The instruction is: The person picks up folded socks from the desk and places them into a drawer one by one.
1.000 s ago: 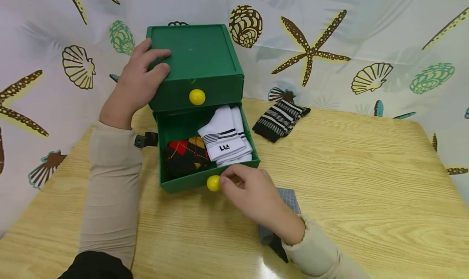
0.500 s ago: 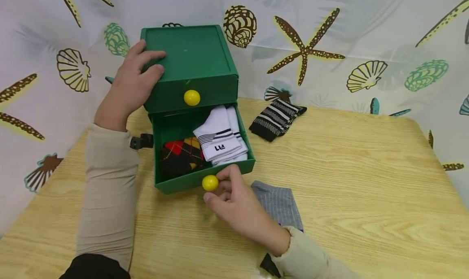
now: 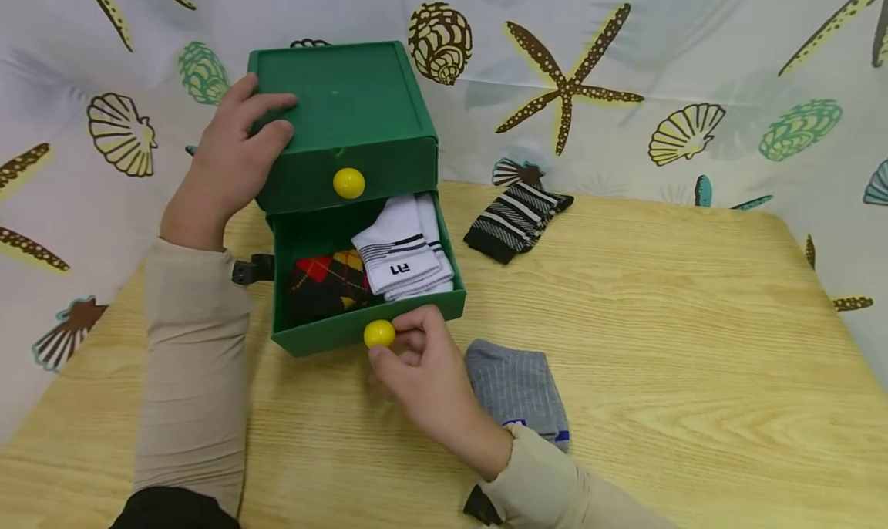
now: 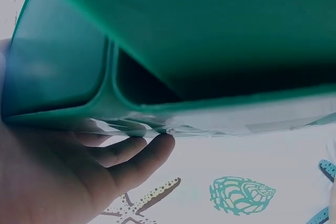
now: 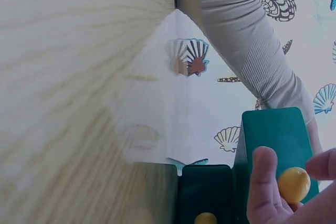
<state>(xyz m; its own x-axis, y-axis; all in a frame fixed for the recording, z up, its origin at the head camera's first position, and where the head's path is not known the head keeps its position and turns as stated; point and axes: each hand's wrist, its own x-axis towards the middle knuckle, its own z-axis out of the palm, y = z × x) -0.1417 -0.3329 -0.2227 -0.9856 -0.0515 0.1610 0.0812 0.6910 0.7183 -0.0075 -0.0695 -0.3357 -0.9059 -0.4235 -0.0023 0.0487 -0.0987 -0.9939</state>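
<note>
A small green drawer unit (image 3: 340, 93) stands on the table with its lower drawer (image 3: 326, 341) pulled out. In that drawer lie white socks (image 3: 402, 255) with dark stripes, beside dark argyle socks (image 3: 322, 286) with red and yellow diamonds. My left hand (image 3: 229, 159) rests on the unit's top left edge, fingers spread; the left wrist view shows some fingers (image 4: 142, 163) against its surface. My right hand (image 3: 433, 382) pinches the lower drawer's yellow knob (image 3: 379, 334) between thumb and index finger, also seen around the knob (image 5: 294, 184) in the right wrist view.
Grey ribbed socks (image 3: 516, 386) lie on the table (image 3: 666, 321) beside my right forearm, partly covered by the sleeve. Farther back are black and white striped socks (image 3: 516, 222). A seashell-print cloth (image 3: 610, 143) hangs behind. The upper drawer's yellow knob (image 3: 349, 183) sticks out in front.
My right thumb has shifted beneath the knob, and the lower drawer has slid slightly inward. More of the grey socks shows. My left hand stays on the unit; the head view has shifted a little.
</note>
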